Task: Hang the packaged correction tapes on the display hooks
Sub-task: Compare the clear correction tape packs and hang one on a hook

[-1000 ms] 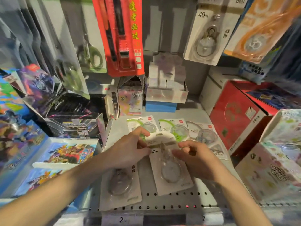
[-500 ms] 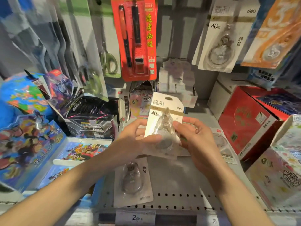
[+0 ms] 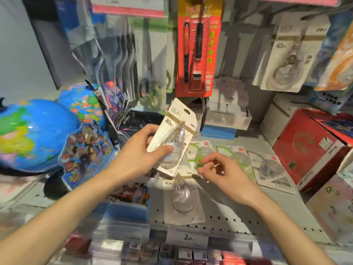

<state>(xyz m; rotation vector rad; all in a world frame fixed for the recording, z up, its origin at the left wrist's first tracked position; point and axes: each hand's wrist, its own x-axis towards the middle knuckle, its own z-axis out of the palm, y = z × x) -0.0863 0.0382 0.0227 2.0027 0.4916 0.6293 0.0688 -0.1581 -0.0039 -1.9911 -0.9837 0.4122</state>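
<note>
My left hand (image 3: 137,155) grips a white-carded correction tape pack (image 3: 177,129) marked 40m, held tilted above the shelf with its hang hole at the top. A second identical pack (image 3: 183,203) lies flat on the grey shelf (image 3: 238,220) just below it. My right hand (image 3: 225,175) hovers low with its fingers curled at that pack's top right corner; blur hides whether they pinch it. A matching pack (image 3: 286,60) hangs from a hook at the upper right.
Three green-and-blue tape packs (image 3: 238,155) lie on the shelf behind my right hand. A red pen pack (image 3: 198,48) and scissors packs (image 3: 149,73) hang at the back. Globes (image 3: 34,134) stand at the left and a red box (image 3: 305,146) at the right.
My right hand let go of the lifted pack and dropped to the pack lying on the shelf. My left hand now holds the lifted pack alone, tilted further right.
</note>
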